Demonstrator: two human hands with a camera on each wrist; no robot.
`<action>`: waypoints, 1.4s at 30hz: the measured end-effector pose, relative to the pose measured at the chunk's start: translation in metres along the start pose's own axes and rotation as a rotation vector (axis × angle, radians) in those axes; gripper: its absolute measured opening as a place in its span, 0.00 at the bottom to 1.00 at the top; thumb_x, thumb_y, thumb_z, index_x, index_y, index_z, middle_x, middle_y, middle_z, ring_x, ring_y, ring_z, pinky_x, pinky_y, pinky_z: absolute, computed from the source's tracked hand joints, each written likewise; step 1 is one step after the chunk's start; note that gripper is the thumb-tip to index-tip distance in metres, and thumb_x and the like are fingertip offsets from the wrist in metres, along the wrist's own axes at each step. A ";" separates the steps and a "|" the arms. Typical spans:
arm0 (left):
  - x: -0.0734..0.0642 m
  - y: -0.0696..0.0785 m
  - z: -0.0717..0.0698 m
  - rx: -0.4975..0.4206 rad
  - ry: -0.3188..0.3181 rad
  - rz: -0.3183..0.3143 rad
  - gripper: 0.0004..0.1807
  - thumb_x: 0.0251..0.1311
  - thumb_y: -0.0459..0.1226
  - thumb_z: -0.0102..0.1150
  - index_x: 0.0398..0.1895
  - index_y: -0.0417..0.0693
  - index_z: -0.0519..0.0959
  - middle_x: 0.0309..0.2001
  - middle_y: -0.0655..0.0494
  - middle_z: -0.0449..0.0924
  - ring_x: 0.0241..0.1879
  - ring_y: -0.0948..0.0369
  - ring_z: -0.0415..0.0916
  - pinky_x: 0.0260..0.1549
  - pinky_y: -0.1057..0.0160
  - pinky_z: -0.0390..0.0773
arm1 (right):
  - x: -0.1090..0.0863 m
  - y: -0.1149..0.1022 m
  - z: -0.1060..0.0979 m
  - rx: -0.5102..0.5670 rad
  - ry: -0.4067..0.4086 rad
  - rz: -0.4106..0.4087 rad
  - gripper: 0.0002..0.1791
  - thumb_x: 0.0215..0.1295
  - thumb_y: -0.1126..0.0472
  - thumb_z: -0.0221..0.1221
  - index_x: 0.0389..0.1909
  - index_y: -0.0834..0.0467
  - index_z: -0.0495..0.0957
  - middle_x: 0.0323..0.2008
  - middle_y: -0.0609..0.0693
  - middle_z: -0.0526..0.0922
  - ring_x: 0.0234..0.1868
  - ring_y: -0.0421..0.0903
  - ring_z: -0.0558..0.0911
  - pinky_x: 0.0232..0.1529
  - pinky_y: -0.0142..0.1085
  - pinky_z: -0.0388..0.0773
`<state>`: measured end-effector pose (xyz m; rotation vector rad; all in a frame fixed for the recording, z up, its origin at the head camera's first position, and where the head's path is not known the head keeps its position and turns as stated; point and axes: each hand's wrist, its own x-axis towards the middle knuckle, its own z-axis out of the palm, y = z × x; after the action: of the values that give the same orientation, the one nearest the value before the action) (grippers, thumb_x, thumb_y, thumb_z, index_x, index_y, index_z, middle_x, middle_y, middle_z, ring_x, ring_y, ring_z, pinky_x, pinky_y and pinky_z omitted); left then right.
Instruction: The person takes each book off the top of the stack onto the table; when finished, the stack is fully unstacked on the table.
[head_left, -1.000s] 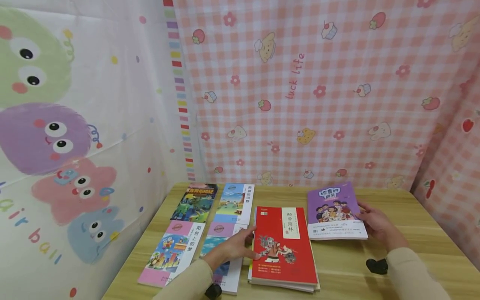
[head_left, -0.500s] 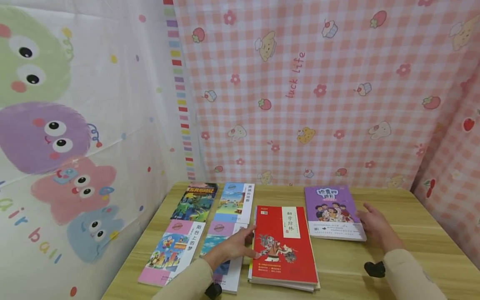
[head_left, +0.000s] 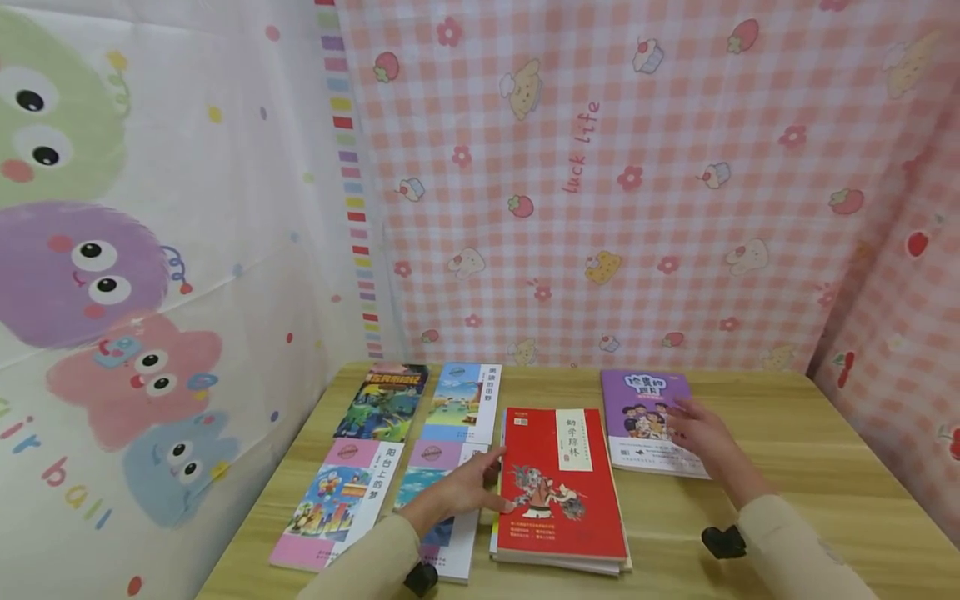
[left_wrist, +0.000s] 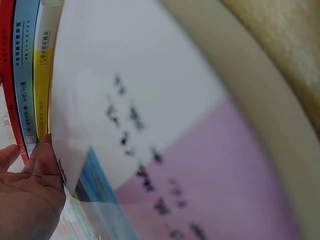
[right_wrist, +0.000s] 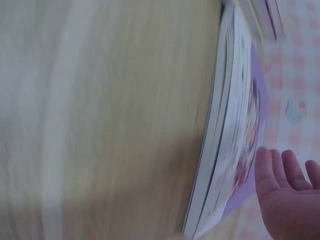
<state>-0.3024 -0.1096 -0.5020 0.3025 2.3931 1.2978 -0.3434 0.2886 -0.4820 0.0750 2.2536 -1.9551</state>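
Near the middle of the table lies a stack of books with a red cover on top. My left hand holds the stack's left edge, thumb on the red cover and bent fingers at the side. Red, blue and yellow spines show above that hand in the left wrist view. Behind and right of the stack is a purple-covered book; the right wrist view shows at least two page blocks there. My right hand is over its right side with fingers extended; contact is unclear.
On the left lie a dark green book, a blue book, a pink-edged book and another book partly hidden by my left arm. Patterned curtains stand behind the wooden table.
The purple book has shifted left and turned straighter. My right hand has moved from its right edge to over its cover. My left hand stays at the red-topped stack.
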 end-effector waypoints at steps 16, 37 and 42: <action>-0.007 -0.003 -0.012 0.091 -0.013 0.026 0.47 0.51 0.44 0.76 0.75 0.55 0.63 0.73 0.43 0.57 0.72 0.42 0.52 0.65 0.35 0.56 | -0.033 0.009 0.068 0.072 -0.090 -0.007 0.36 0.73 0.68 0.51 0.74 0.75 0.45 0.68 0.77 0.57 0.54 0.51 0.78 0.55 0.51 0.78; -0.006 -0.003 -0.008 0.205 -0.062 0.084 0.43 0.56 0.49 0.71 0.75 0.56 0.64 0.73 0.44 0.56 0.73 0.41 0.49 0.64 0.35 0.58 | -0.049 0.019 0.096 -0.072 0.000 0.093 0.36 0.63 0.69 0.63 0.70 0.71 0.60 0.61 0.72 0.72 0.46 0.52 0.82 0.38 0.42 0.81; -0.006 -0.004 -0.008 0.193 -0.067 0.077 0.44 0.54 0.49 0.73 0.75 0.57 0.64 0.73 0.46 0.57 0.72 0.43 0.51 0.64 0.36 0.60 | -0.048 0.019 0.094 -0.090 0.015 0.085 0.34 0.63 0.72 0.61 0.69 0.74 0.61 0.56 0.70 0.76 0.44 0.52 0.83 0.38 0.42 0.82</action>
<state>-0.3002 -0.1202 -0.4997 0.4896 2.4749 1.0710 -0.2850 0.2015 -0.5065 0.1728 2.3038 -1.8149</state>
